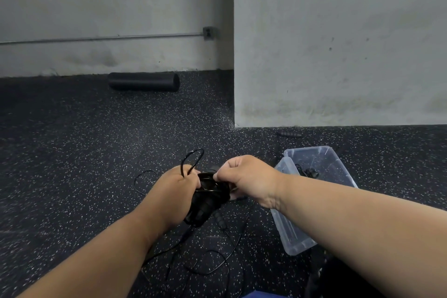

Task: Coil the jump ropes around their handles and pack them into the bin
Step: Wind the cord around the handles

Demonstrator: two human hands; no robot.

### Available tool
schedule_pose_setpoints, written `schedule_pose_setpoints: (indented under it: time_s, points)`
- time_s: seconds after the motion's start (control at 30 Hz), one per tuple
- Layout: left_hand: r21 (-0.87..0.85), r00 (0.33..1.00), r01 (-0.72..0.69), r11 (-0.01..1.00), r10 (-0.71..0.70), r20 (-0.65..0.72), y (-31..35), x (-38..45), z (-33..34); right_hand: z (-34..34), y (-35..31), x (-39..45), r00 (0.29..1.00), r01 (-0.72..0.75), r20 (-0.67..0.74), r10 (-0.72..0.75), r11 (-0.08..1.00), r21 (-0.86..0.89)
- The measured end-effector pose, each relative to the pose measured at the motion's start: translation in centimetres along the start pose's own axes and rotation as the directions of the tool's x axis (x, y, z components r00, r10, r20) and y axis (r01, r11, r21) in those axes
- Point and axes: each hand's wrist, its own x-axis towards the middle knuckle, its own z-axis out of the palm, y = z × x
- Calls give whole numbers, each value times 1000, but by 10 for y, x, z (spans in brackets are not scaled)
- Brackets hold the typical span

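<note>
My left hand (173, 195) grips a black jump rope bundle (209, 197), handles together with cord wound round them. A loop of cord (192, 161) sticks up above that hand. My right hand (244, 178) pinches the cord at the top of the bundle. Loose black cord (212, 261) and another handle (221, 221) lie on the speckled floor below. The clear plastic bin (338, 159) stands to the right, with a coiled black rope (308, 172) inside it. My right forearm hides part of the bin.
A clear lid (287, 230) leans against the bin's left side. One more black handle (289, 133) lies by the grey wall behind the bin. A black foam roller (144, 81) rests against the far wall. The pillar corner (234, 126) juts out ahead.
</note>
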Motion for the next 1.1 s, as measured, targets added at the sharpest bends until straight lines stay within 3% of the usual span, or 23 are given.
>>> schedule_pose_setpoints:
  time_s: [0.2, 0.37, 0.47, 0.53, 0.67, 0.77, 0.87, 1.1]
  points:
    - [10, 995, -90, 996, 90, -46, -6, 3, 1, -1, -1, 1, 1000, 5, -29, -7, 998, -69]
    - [-32, 913, -401, 915, 397, -99, -11, 0, 9, 3, -1, -1, 999, 14, 30, -9, 986, -163]
    - [5, 864, -503, 864, 503, -24, -11, -1, 11, 6, 1, -2, 992, -28, 117, 40, 995, -100]
    - [-72, 852, -523, 849, 523, -27, -12, 1, 10, 4, 1, -1, 983, -89, 159, 91, 996, -15]
    - [-243, 879, -472, 848, 475, -51, -6, -3, 11, -1, -4, -1, 971, -186, 178, 157, 970, 157]
    - [-323, 933, -348, 880, 358, -31, 4, -7, 13, 1, -4, -2, 966, -234, 159, 205, 953, 191]
    - [-372, 943, -298, 879, 332, 31, 1, -5, 13, 1, -3, -4, 956, -265, 185, 229, 944, 199]
    - [-286, 979, -179, 941, 198, 39, -4, -4, 10, -6, -1, 0, 944, -288, 228, 240, 934, 210]
